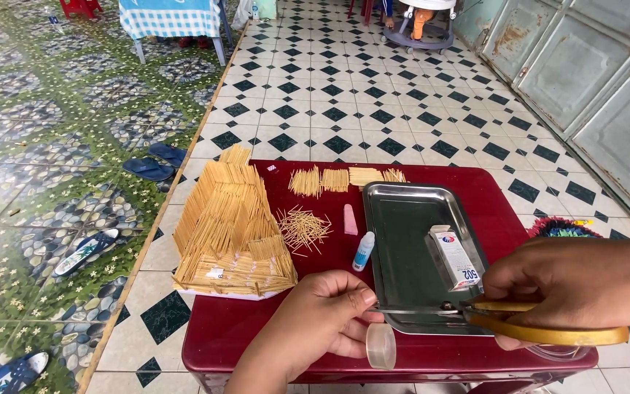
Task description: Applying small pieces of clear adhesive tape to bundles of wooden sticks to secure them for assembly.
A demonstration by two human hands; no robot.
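Note:
My right hand (577, 281) grips yellow-handled scissors (519, 325) whose blades point left over the near edge of a metal tray (402, 219). My left hand (322, 314) has its fingers pinched near the blade tips, on something too thin to make out. A clear plastic cap (381, 345) lies just below that hand. On the dark red table (242, 328) a toothpick model house (231, 230) stands at the left. A loose heap of toothpicks (302, 228) lies beside it.
A small glue box (455, 257) lies in the tray. A little glue bottle (363, 252) and a pink piece (349, 219) sit left of the tray. Cut toothpick bundles (333, 180) line the table's far edge. Sandals (151, 164) lie on the tiled floor at left.

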